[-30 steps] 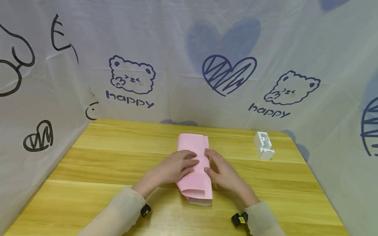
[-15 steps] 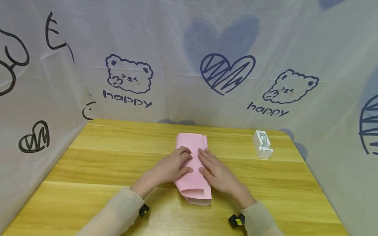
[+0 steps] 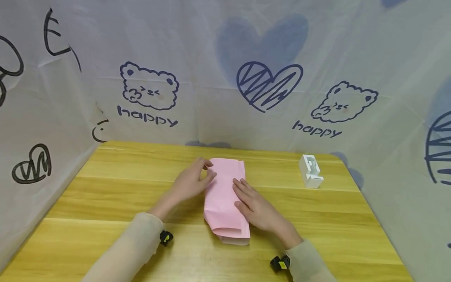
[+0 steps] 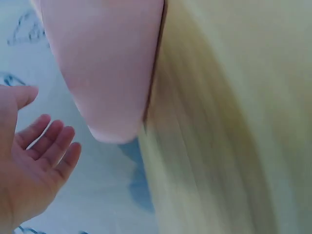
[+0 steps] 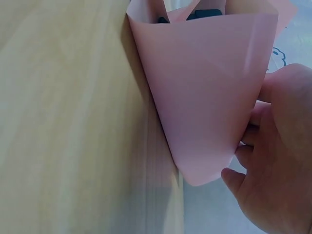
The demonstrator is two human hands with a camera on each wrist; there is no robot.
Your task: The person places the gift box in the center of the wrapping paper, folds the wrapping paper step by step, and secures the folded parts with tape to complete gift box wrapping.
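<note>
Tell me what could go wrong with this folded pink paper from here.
The folded pink paper could spring open if the right hand lifts, since that hand rests across its long edge while the left hand isn't gripping it. Its near end also gapes, so pressing there might crease it crookedly.

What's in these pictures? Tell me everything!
Paper: 1, pink, mid-table
Something: count unclear, dark, inside paper's open end
Boxy thing: 1, white, table's far right
Table: 1, yellow wood, under paper
Cloth: unclear, white, behind table
Drawn bears: 2, blue, back cloth
"Happy" words: 2, blue, under bears
Hearts: several, blue and black, cloth
Wrist cameras: 2, black, head view's bottom
Sleeves: 2, cream, beside cameras
Left hand: 1, bare, paper's far left edge
Right hand: 1, bare, paper's right side
</note>
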